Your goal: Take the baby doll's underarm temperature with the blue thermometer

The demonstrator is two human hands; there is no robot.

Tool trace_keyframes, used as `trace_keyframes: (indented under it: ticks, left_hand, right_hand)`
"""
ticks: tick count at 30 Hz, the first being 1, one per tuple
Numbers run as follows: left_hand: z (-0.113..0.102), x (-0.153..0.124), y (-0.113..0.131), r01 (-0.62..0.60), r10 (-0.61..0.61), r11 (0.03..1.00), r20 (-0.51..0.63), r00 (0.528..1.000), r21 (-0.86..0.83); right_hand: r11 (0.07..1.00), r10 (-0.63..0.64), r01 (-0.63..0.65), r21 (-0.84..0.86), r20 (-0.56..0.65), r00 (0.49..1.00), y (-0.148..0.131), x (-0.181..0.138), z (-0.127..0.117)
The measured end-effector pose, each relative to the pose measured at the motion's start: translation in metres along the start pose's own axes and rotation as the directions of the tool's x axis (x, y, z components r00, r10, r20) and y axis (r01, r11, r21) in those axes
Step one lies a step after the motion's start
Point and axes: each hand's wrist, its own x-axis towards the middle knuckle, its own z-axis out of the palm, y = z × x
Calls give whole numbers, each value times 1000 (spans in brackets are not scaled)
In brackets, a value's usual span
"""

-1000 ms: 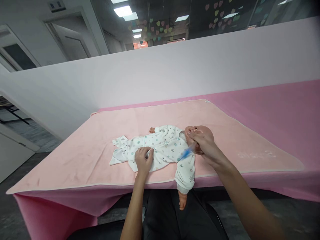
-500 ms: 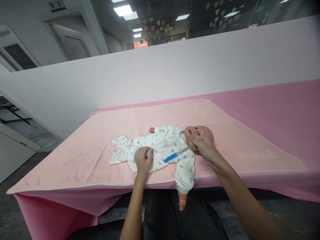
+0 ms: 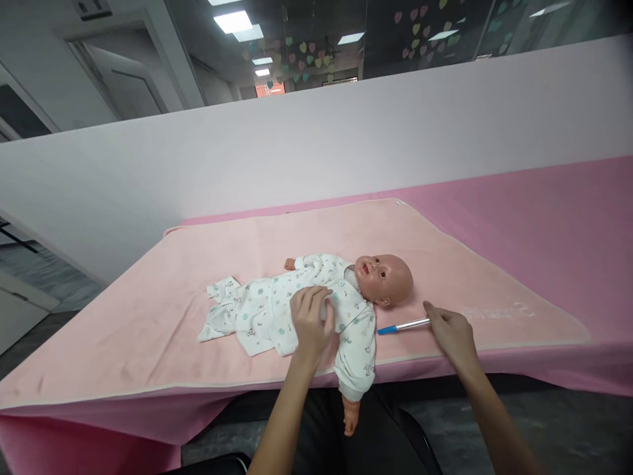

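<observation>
A baby doll (image 3: 384,278) lies on its back in white, patterned clothes (image 3: 260,300), its head to the right. One doll arm (image 3: 351,414) hangs over the table's front edge. Over the doll's chest and belly, my left hand (image 3: 312,320) is curled, thumb opposite the fingers. A small pale patch shows between them; whether it is something held or the clothing, I cannot tell. Below the doll's head, my right hand (image 3: 452,333) pinches the right end of a slim whitish stick with a blue end (image 3: 388,330). The blue end points left, close to the doll's sleeve.
A peach blanket (image 3: 237,247) with a pale edge covers much of the table's pink cloth (image 3: 558,218). A white wall (image 3: 297,158) with glass above it rises behind the table. My dark-clothed legs (image 3: 390,435) are beneath the front edge.
My right hand has moved from the doll's face to the right and towards me, carrying the stick. My left hand has shifted right, up the doll's body. The view has tilted slightly.
</observation>
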Motion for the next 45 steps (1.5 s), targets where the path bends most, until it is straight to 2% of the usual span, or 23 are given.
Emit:
trace_keyframes:
  ticks: [4,6,8,10,12,14,15,17,21,31,39,45]
  left_hand:
    - [28,16,7,33,-42,997,129,991,72]
    - [36,16,3,29,-43,995,154,987,92]
    - [40,11,-1,5,-16,997,140,990,77]
    - [40,5,-3,-16,12,999,82,997,47]
    - [39,-1,-2,-18,18,1000,24,1000,26]
    - [37,-4,-1,5,-5,1000,0,1000,12]
    - [36,-5,-1,24,-24,1000,0,1000,3]
    - [35,-6,-2,72,-72,997,7,997,-16]
    - [34,-8,-3,103,-102,994,24,994,-29]
    - [36,-6,-1,119,-120,992,-3,993,-28]
    - [35,-6,1,110,-112,993,-34,993,-51]
    - [35,-9,-2,36,-38,999,-63,997,-37]
  right_hand:
    - [979,3,-3,-203,-1,1000,2,9,-8]
    - [974,-5,-16,-228,-89,996,-4,7,-8]
    - [988,-32,-3,-154,-219,975,-18,-2,-3]
    - [995,-72,86,43,-268,961,-43,-15,9]
    - [942,-164,200,271,-148,975,-74,-26,30]
    - [880,-329,289,377,47,943,-103,-32,56]
    - [862,-399,339,377,92,912,-113,-33,70]
    - [859,-433,393,328,56,900,-124,-32,94]
    - [854,-412,399,334,-33,911,-116,-30,115]
    - [832,-349,372,412,-132,928,-112,-36,109]
    - [829,-330,340,444,-103,938,-110,-36,109]
    - [820,-316,317,476,-83,945,-108,-35,111]
